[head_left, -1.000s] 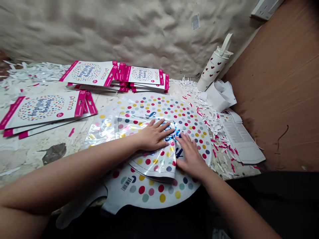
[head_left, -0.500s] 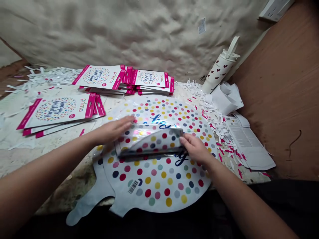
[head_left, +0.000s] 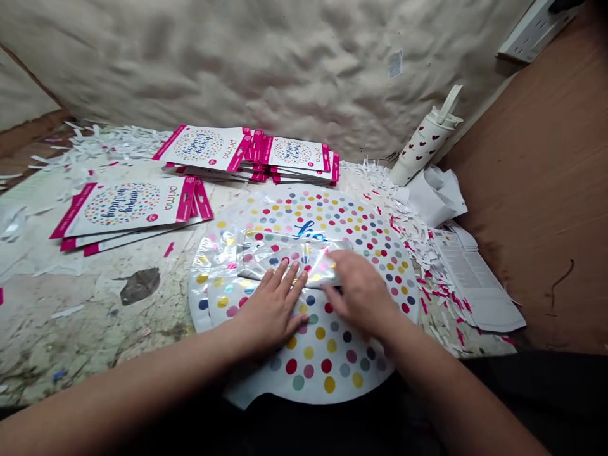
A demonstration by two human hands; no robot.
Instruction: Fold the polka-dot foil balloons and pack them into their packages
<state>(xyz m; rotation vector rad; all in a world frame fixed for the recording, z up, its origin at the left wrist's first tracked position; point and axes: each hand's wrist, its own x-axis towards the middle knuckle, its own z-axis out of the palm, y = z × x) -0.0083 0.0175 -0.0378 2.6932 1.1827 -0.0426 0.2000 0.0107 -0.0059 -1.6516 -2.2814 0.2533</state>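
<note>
Count: two hands, the left hand (head_left: 270,310) and the right hand (head_left: 361,294), both on one polka-dot foil balloon (head_left: 318,364). Three "Happy birthday" balloon cards (head_left: 128,206) lie face up, one on the left stack and two on the rear pile; the overlapped cards beneath are too hidden to count. Also one heart-print tumbler (head_left: 422,149), one crumpled white paper (head_left: 434,196), one printed leaflet (head_left: 475,278) and one white power socket (head_left: 536,31).
</note>
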